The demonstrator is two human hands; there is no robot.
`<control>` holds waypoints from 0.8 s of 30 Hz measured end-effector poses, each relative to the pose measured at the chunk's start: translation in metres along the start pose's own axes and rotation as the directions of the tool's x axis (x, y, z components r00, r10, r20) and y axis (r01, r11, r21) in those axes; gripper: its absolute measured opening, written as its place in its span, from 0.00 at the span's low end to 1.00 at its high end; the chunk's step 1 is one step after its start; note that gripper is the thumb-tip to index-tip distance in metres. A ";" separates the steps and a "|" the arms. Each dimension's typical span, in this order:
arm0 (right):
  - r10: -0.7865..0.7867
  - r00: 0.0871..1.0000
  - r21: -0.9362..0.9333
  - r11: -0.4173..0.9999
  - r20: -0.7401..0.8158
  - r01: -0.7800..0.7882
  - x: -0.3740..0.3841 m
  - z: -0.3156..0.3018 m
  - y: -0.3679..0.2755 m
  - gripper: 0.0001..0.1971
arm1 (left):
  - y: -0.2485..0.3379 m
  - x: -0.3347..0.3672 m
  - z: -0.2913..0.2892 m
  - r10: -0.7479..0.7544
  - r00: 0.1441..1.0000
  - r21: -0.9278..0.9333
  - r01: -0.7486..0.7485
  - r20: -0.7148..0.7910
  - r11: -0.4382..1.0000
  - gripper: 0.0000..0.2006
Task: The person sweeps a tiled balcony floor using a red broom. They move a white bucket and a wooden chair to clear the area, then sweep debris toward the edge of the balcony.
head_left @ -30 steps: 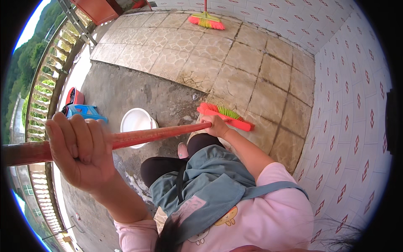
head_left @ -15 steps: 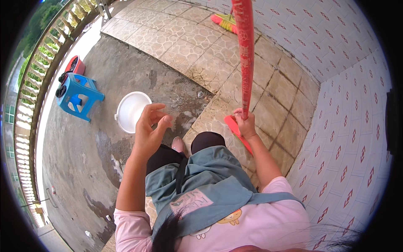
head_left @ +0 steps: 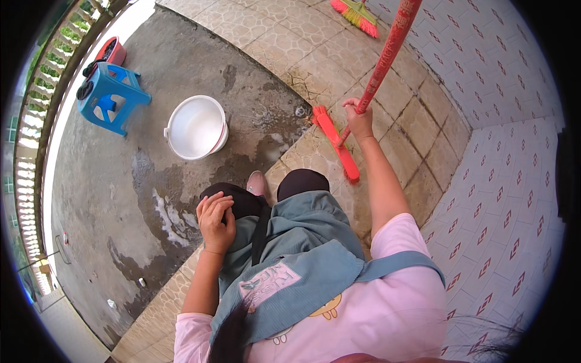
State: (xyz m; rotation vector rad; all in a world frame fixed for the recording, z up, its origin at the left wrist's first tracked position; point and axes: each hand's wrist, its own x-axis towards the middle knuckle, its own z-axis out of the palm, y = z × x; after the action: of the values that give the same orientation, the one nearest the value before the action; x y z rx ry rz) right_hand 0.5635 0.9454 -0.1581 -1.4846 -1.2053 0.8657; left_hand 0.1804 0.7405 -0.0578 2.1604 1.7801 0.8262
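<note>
My right hand [head_left: 358, 121] grips a red broom low on its handle [head_left: 385, 60], with the fingers wrapped round it. The handle slants up and right out of view. The broom's bar-shaped red head [head_left: 336, 144] lies at the tiled floor, just left of that hand; its bristles show only at the ends. My left hand [head_left: 216, 219] rests at my left knee, its fingers loosely bent and slightly apart, holding nothing. Beyond it, a white bucket [head_left: 196, 128] stands on the wet concrete; its inside looks pale, and I cannot tell what it holds.
A blue plastic stool [head_left: 115, 97] and a red basin [head_left: 115, 53] with dark contents stand by the balustrade [head_left: 45, 91] on the left. Another broom [head_left: 357, 16], pink and yellow, lies at the far wall. White foam [head_left: 171, 221] marks the concrete. A tiled wall [head_left: 502, 199] runs along the right.
My left hand has come down from near the bucket to my left knee. My right hand has reached forward with the broom; its handle now leans further right and more of its head shows.
</note>
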 end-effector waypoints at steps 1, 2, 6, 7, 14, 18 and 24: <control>0.023 1.000 -0.014 1.000 -0.003 -0.023 -0.013 -0.011 0.013 0.05 | -0.003 -0.001 0.002 0.001 1.000 -0.006 -0.001 -0.004 1.000 0.08; 0.046 0.999 -0.027 0.999 -0.007 -0.047 -0.027 -0.027 0.025 0.05 | -0.006 -0.002 0.003 0.003 1.000 -0.012 -0.003 -0.007 1.000 0.08; 0.116 0.992 0.004 0.993 -0.046 -0.116 -0.084 -0.075 0.010 0.05 | -0.011 -0.010 0.001 -0.013 0.999 -0.002 0.013 -0.041 1.000 0.08; 0.101 0.992 -0.007 0.995 -0.075 -0.102 -0.095 -0.094 0.019 0.05 | -0.013 -0.010 0.001 -0.009 0.998 -0.002 0.009 -0.055 1.000 0.09; 0.097 0.983 -0.116 0.986 -0.158 -0.116 -0.128 -0.126 0.012 0.04 | -0.013 -0.009 -0.003 -0.001 0.997 -0.027 -0.001 -0.078 1.000 0.08; -0.100 0.992 -0.080 0.992 -0.072 0.094 -0.076 -0.067 0.009 0.04 | -0.012 -0.007 0.002 0.021 0.996 -0.030 -0.024 -0.086 0.999 0.08; -0.123 0.991 0.152 0.980 -0.049 0.129 -0.017 0.004 -0.008 0.04 | -0.014 -0.008 0.002 0.018 0.996 -0.002 -0.018 -0.082 1.000 0.08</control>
State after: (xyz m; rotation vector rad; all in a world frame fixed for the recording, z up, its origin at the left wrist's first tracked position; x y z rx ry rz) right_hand 0.5536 0.9299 -0.1524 -1.2807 -1.1636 0.8216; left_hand 0.1693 0.7366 -0.0689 2.1732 1.7993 0.9337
